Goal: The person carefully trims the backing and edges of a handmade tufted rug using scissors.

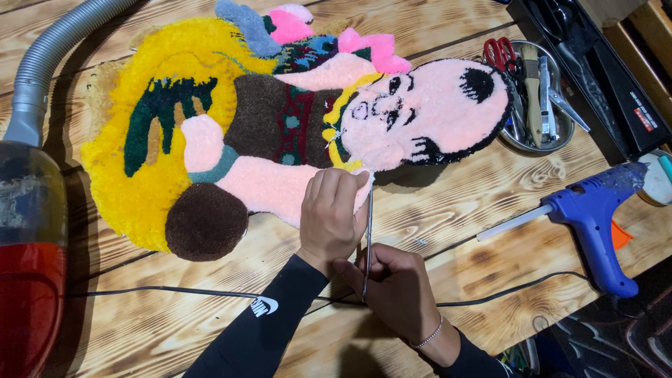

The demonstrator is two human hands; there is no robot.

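Fluffy tufted rug (280,133) shaped like a pink-faced figure on yellow. Left hand (330,213) pressing its edge, fingers curled. Right hand (392,287) gripping thin metal tool (368,238).

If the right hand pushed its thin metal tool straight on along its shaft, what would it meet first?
The right hand points the thin metal tool up the picture; its tip already sits at the tufted rug edge beside the left hand, so probably the rug's pink pile.
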